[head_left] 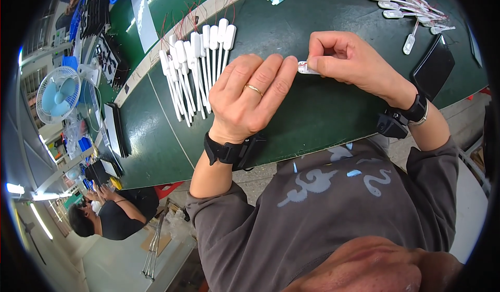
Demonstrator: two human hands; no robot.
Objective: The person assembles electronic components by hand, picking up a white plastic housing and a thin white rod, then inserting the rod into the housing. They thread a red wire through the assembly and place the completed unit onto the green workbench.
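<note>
Right hand (344, 60) pinches small white part (305, 68) at its right end; long axis points left toward left hand (250, 96), whose loosely extended, empty fingertips touch it above green bench (323, 109).

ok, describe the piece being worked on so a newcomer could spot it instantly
On the green table, look between the two hands. The small white flat part sits pinched in the right hand, touching the left hand. Unlike the row of white parts lying left, it's the only one held.
</note>
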